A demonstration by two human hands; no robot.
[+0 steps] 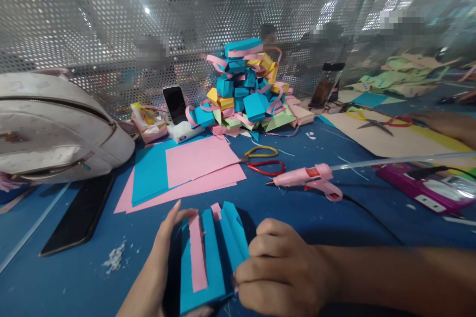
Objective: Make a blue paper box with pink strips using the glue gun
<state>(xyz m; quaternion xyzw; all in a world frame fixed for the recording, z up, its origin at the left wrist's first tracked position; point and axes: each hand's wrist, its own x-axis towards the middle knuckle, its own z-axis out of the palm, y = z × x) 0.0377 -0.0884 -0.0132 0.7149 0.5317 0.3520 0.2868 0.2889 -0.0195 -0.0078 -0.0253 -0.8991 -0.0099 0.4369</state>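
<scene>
A small folded blue paper box (213, 262), its top side partly open, lies tilted in front of me with a pink paper strip (198, 252) along its left panel. A second bit of pink paper shows at its far edge. My left hand (159, 257) wraps round the box from the left, fingers at its far end and under its near edge. On the other side my right hand (278, 267) is closed, with bent fingers pressed on the box's right flap; its fingertips are hidden. Beyond it rests a pink glue gun (308, 178) with a clear glue stick.
Red-and-yellow-handled scissors (260, 158) lie by pink and blue paper sheets (201, 158). A pile of paper boxes (245, 89) stands behind. Phone (80, 215), white backpack (55, 129) at left; purple power strip (424, 190) and another person's hand (446, 124) at right.
</scene>
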